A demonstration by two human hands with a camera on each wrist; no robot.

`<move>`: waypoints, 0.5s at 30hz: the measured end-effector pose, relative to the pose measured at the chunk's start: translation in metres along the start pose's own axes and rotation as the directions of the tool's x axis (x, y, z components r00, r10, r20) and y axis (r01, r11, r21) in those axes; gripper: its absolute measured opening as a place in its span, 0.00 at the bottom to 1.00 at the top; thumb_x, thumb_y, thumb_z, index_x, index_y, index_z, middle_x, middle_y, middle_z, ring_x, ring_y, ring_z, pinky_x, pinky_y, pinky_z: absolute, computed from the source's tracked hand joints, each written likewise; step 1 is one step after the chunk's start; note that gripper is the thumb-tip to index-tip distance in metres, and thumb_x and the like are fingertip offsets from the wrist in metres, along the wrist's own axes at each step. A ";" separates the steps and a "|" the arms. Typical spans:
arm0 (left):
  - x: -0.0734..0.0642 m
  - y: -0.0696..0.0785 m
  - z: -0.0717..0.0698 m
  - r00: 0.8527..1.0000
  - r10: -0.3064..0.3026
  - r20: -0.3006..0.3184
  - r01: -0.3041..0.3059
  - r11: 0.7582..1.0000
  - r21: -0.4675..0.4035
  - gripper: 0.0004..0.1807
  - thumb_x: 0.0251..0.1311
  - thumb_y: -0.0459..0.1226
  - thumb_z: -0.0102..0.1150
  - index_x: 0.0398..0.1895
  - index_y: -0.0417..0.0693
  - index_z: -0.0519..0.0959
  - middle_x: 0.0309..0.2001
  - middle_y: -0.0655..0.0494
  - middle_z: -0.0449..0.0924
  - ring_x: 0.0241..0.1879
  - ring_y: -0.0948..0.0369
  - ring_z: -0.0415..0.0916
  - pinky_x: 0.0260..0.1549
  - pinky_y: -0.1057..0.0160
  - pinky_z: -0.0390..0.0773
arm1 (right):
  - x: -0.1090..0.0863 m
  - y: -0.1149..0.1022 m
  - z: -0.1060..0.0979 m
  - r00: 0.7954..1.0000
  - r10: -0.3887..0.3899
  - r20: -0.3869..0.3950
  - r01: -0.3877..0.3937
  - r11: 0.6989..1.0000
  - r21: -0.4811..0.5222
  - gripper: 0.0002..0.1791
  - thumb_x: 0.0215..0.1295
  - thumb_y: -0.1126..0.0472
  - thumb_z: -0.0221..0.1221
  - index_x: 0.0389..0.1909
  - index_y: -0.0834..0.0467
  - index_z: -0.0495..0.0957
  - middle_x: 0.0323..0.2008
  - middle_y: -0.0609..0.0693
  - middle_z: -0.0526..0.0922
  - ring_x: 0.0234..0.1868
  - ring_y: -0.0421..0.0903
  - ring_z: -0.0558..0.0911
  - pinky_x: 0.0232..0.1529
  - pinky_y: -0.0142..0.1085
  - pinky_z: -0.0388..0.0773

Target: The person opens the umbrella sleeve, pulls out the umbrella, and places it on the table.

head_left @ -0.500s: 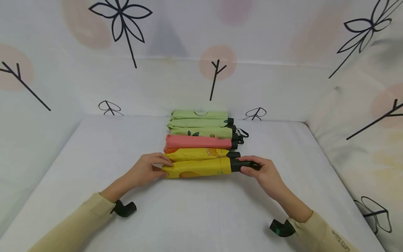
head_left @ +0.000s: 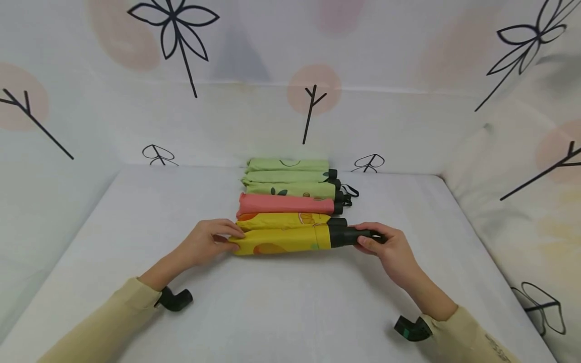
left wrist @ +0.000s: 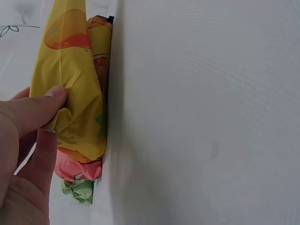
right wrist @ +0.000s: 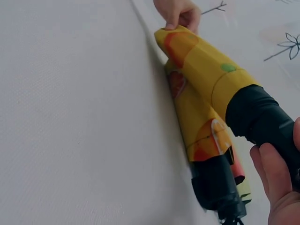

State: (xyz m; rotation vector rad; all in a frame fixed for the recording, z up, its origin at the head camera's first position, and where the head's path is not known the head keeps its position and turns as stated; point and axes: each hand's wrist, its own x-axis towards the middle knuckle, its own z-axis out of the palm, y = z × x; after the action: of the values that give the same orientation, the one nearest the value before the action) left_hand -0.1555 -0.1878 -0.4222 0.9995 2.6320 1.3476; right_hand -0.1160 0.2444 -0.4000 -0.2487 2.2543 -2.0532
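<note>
A folded yellow umbrella (head_left: 281, 240) with orange fruit prints lies across between my two hands, in front of the row. At its left end, my left hand (head_left: 205, 243) pinches the yellow cover between thumb and fingers; the left wrist view shows the thumb (left wrist: 55, 93) on a fold of fabric. My right hand (head_left: 392, 249) grips the black handle (head_left: 342, 236) at the other end. In the right wrist view this umbrella is raised over a second yellow umbrella (right wrist: 197, 112), which rests on the table right behind it.
Behind the yellow ones lie a pink umbrella (head_left: 286, 204) and three light green umbrellas (head_left: 290, 190), side by side with black handles to the right. The white table (head_left: 272, 312) meets a patterned cloth wall (head_left: 245, 126) at the back.
My left hand and the yellow cover have shifted slightly left, while my right hand has moved right with the handle end. More black handle shows between the cover and my right hand.
</note>
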 end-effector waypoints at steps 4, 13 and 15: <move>-0.001 0.002 -0.004 1.000 -0.009 -0.030 0.009 1.000 -0.023 0.15 0.53 0.30 0.74 0.44 0.52 0.88 0.46 0.60 0.85 0.48 0.59 0.81 0.41 0.65 0.82 | -0.001 -0.002 -0.002 1.000 0.000 -0.009 0.000 0.997 0.071 0.14 0.66 0.73 0.62 0.52 0.68 0.81 0.48 0.51 0.78 0.45 0.44 0.85 0.45 0.38 0.81; -0.003 0.005 -0.006 0.998 -0.007 -0.057 0.004 0.999 -0.040 0.14 0.54 0.29 0.72 0.44 0.50 0.88 0.45 0.58 0.85 0.45 0.61 0.81 0.41 0.66 0.82 | -0.003 0.002 -0.007 1.000 0.021 -0.023 -0.017 0.989 0.148 0.13 0.66 0.74 0.61 0.50 0.64 0.83 0.49 0.52 0.75 0.46 0.44 0.84 0.46 0.38 0.81; -0.003 0.003 -0.006 0.998 -0.002 -0.060 -0.001 0.999 -0.041 0.14 0.54 0.29 0.72 0.44 0.50 0.88 0.44 0.58 0.85 0.45 0.61 0.81 0.41 0.66 0.82 | -0.004 0.004 -0.010 1.000 0.009 -0.019 -0.006 0.985 0.171 0.13 0.66 0.75 0.60 0.50 0.63 0.83 0.49 0.52 0.76 0.46 0.44 0.83 0.46 0.38 0.81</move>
State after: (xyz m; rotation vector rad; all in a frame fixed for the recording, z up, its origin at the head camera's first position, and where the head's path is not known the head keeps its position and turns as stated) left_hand -0.1528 -0.1924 -0.4168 0.9684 2.6344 1.4479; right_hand -0.1140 0.2548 -0.4034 -0.2078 2.0696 -2.2379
